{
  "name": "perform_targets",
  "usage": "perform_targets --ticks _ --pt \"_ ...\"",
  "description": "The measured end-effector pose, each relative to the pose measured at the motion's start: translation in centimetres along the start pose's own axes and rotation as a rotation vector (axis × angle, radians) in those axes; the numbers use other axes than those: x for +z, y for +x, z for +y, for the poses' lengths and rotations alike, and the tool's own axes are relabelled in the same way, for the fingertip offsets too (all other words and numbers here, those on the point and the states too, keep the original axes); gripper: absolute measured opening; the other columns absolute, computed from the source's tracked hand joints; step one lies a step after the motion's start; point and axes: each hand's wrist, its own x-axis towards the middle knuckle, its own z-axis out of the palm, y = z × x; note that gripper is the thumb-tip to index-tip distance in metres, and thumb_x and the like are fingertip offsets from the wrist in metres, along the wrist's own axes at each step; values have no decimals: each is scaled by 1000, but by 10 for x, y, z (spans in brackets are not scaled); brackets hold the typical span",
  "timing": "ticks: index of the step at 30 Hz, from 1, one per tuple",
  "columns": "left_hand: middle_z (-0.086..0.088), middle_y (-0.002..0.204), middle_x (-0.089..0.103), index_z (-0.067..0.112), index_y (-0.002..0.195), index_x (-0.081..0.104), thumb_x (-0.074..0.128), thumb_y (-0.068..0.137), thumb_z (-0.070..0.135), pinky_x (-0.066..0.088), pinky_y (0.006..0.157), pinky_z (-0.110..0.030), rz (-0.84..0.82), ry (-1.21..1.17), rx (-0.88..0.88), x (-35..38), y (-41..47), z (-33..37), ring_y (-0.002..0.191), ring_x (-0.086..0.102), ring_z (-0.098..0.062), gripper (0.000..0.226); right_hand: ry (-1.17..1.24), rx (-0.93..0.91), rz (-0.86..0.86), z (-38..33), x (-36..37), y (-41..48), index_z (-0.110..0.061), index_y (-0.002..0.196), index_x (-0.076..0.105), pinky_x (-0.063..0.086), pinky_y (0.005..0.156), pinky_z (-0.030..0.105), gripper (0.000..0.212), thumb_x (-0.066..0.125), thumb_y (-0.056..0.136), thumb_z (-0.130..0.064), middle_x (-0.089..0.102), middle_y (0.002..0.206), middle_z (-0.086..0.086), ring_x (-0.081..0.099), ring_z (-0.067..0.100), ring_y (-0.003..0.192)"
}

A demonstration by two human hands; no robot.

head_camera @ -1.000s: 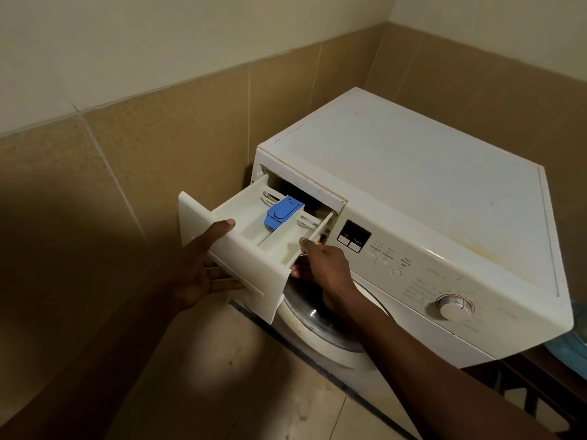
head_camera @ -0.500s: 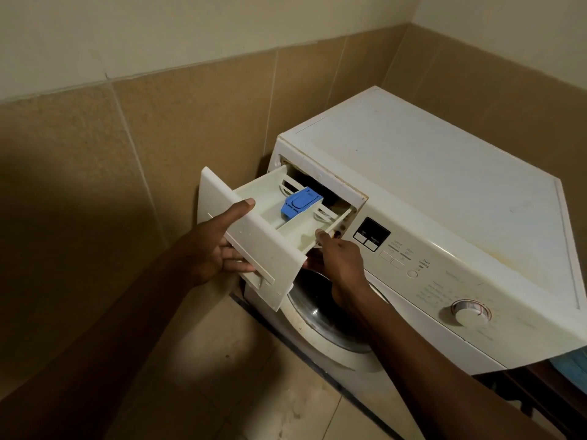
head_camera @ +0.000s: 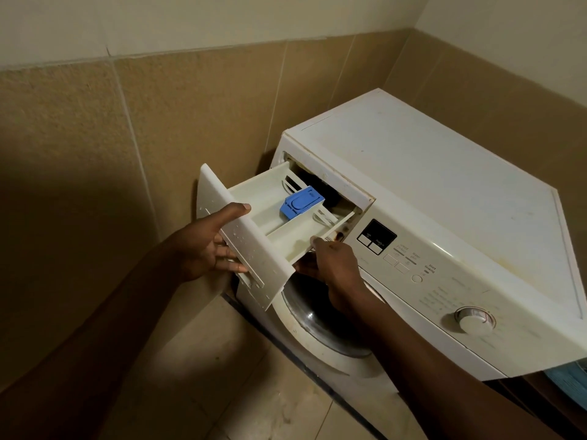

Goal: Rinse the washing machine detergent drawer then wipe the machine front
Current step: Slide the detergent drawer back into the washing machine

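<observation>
Gripping the front panel of the drawer point(head_camera: 263, 201) with its thumb over the top edge, the left hand point(head_camera: 203, 249) holds it pulled far out of the washing machine point(head_camera: 428, 185), while the right hand point(head_camera: 333, 268) pinches the drawer's right side wall, above the round door point(head_camera: 317, 322).

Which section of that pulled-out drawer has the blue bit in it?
The middle compartment of the white plastic detergent drawer: a blue plastic cap sits at its back; the sections either side have none.

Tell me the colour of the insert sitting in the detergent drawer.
Blue: the insert in the white detergent drawer shows best in the head view.
</observation>
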Motion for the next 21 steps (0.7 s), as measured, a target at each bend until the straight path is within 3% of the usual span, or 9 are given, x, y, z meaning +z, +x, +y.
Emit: perform_targets --ticks 3,10,16,19,21 --pt "-15 128 65 27 141 44 89 59 45 58 77 -57 -14 5 0 -3 1 3 107 67 -43 95 51 30 -3 -2 3 3 -3 86 64 60 82 46 21 53 98 -16 74 90 18 74 33 78" --pt "-13 121 68 27 133 47 85 56 43 58 74 -60 57 -54 12 16 -8 1 104 68 -40 88 16 63 -8 -13 -11 6 -5 93 60 59 63 31 14 54 98 -17 73 92 16 73 23 66" --pt "-14 123 62 25 131 44 83 51 41 57 77 -63 101 -104 6 23 -15 -7 109 63 -40 91 -147 14 51 -8 -8 8 -14 76 59 59 84 46 23 54 97 -25 72 91 11 73 28 82" --pt "-14 126 58 28 116 56 80 58 36 56 80 -63 65 -78 25 25 -18 -12 113 59 -41 63 -240 -37 64 -6 -9 6 -17 70 59 58 85 47 31 51 98 -28 72 85 9 73 27 81" --pt "-14 125 59 27 119 55 80 63 36 57 80 -61 63 -97 26 25 -19 -17 111 61 -40 62 -307 -96 81 -4 -9 5 -17 66 59 57 85 49 36 49 98 -31 71 85 10 71 29 82"
